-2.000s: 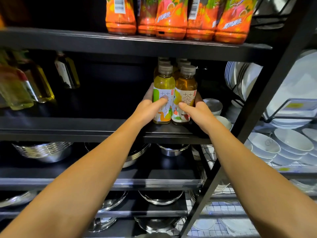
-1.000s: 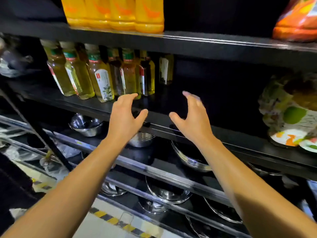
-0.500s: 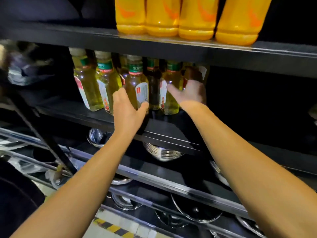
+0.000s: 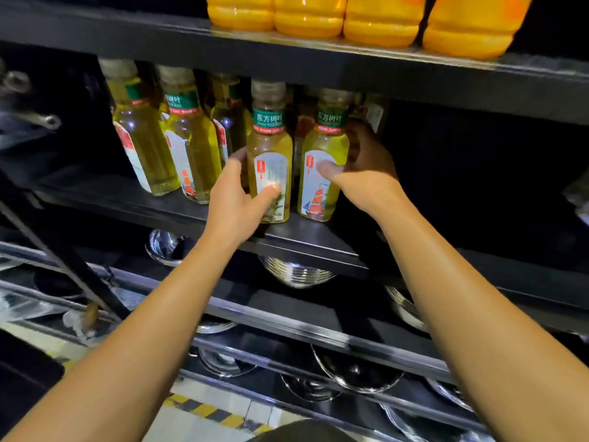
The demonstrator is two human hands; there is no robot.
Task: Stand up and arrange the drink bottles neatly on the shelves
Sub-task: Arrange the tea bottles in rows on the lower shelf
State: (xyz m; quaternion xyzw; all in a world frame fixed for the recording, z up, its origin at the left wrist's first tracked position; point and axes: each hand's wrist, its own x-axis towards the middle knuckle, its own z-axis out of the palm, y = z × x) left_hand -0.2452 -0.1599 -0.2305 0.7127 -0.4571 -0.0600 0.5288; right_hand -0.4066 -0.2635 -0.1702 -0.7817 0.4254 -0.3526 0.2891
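Observation:
Several yellow-green tea bottles with green neck bands stand upright on a black shelf (image 4: 306, 240). My left hand (image 4: 237, 199) grips one front bottle (image 4: 269, 148), thumb across its white label. My right hand (image 4: 363, 173) grips the neighbouring bottle with a red ship label (image 4: 322, 154), thumb on the front and fingers round its far right side. Two more tea bottles (image 4: 145, 138) (image 4: 191, 145) stand at the left, with others in a dim row behind.
Orange juice bottles (image 4: 379, 20) line the shelf above. Steel bowls (image 4: 296, 272) sit on the lower shelves. The right part of the tea shelf (image 4: 478, 193) is dark. A striped floor line (image 4: 210, 413) shows at the bottom.
My hands left the two tea bottles at the right end and swung left with the view. They reached in and took hold of two green-banded bottles, which now stand nearer the shelf front.

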